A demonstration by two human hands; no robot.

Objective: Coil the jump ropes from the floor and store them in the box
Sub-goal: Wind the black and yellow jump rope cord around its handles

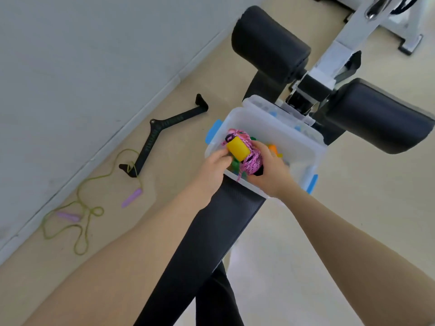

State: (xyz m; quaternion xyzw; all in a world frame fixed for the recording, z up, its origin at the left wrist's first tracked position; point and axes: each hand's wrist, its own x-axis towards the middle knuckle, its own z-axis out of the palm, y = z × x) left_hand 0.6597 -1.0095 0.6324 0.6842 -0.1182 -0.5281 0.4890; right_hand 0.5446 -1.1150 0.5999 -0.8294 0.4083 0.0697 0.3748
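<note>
Placing coiled pink rope into the box, centre frame.

Both hands hold the coiled pink speckled braided jump rope with its chunky yellow handle (242, 151) just over the open translucent plastic storage box with blue latches (308, 156), which sits on the black padded bench (211, 234). Left hand (213, 171) fingers curl shut round the handle side of the bundle, and right hand (270, 171) fingers wrap the rope loops from the other side. Best move, as I judge it: lower the bundle in with both grips closed so the coil doesn't spring, tuck the loose pink tail hanging at the near rim, release only once it rests on the green and orange items already inside (their identity unclear). A thin olive-green jump rope with lilac handles (131, 198) lies uncoiled on the floor at lower left, beside the black angled metal bar (164, 130).
</note>
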